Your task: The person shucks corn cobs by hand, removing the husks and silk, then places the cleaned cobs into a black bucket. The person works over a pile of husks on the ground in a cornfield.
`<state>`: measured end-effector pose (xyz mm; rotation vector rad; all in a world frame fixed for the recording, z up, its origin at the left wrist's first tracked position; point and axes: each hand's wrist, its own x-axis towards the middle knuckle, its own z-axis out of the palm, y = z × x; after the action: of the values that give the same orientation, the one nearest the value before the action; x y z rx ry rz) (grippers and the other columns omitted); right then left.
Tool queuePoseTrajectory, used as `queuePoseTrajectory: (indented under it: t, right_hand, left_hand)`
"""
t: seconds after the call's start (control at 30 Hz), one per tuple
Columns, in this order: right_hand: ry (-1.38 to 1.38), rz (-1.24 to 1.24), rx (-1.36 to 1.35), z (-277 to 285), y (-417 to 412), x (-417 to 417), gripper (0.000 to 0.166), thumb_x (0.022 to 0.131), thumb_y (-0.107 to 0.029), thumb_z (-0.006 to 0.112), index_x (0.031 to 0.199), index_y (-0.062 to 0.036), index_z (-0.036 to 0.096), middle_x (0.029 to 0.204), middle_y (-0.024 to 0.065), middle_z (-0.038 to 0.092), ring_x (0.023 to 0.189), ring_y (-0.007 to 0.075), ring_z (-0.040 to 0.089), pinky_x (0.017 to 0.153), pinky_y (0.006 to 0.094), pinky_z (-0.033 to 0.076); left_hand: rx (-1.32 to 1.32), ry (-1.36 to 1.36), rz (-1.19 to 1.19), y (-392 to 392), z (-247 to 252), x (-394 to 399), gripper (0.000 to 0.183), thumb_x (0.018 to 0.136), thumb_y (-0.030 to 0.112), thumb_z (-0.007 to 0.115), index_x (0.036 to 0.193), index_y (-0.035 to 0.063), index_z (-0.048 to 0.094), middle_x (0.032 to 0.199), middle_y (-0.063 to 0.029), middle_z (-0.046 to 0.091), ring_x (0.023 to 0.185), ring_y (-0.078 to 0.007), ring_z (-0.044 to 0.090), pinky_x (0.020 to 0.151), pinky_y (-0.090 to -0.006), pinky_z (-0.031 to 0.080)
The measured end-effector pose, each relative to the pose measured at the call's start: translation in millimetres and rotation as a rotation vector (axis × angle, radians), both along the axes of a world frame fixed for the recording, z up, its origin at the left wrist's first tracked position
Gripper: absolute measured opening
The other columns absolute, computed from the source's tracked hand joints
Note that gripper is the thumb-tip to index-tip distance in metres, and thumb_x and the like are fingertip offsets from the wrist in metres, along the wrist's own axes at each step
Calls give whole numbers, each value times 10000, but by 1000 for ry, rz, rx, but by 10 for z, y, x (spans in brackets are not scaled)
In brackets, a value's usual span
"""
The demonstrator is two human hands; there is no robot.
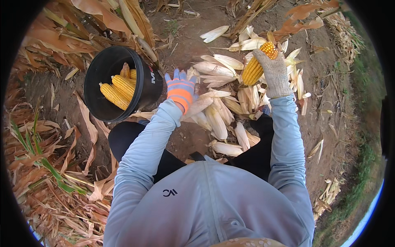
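My right hand, in a beige knit glove, is closed around a husked yellow ear of corn. The ear stands out past the glove, above a heap of pale dry husks. My left hand, in an orange and grey striped glove, has its fingers apart and nothing visible in them. It is low over the ground between a black plastic bucket and several ears still in dry husk. Inside the tilted bucket lie several bare yellow ears.
Dry corn stalks rise behind the bucket and at the upper right. Fallen leaves and stalks cover the ground on the left. Bare soil with scattered husk lies to the right, bordered by green grass. My bent knees flank the husk pile.
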<state>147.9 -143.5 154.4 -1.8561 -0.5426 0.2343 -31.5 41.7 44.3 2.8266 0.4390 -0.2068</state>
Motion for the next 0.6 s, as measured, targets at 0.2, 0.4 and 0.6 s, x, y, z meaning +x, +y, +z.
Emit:
queuePoseTrajectory:
  t: [0.2, 0.4, 0.6]
  right_hand:
    - [400, 44, 198, -135, -84, -52, 367, 862, -307, 597, 1063, -2, 570, 946, 73, 610, 861, 151, 595, 765, 271, 477]
    - [449, 178, 270, -485, 51, -209, 343, 876, -266, 585, 1104, -16, 529, 976, 59, 588, 919, 144, 566, 800, 311, 473]
    - [621, 141, 371, -329, 349, -567, 315, 882, -291, 575, 1064, -38, 531, 917, 79, 590, 814, 177, 598, 726, 314, 507]
  left_hand:
    - [-192, 476, -75, -124, 94, 116, 693, 772, 455, 632, 1313, 71, 430, 1229, -214, 502, 1127, -336, 492, 908, -345, 414]
    - [-966, -348, -38, -340, -88, 287, 870, 680, 361, 761, 1342, -12, 337, 1283, -238, 455, 1211, -346, 425, 995, -354, 361]
    - [-1014, -383, 209, -728, -136, 308, 719, 667, 291, 783, 1207, -8, 413, 1012, -144, 601, 912, -253, 593, 794, -320, 482]
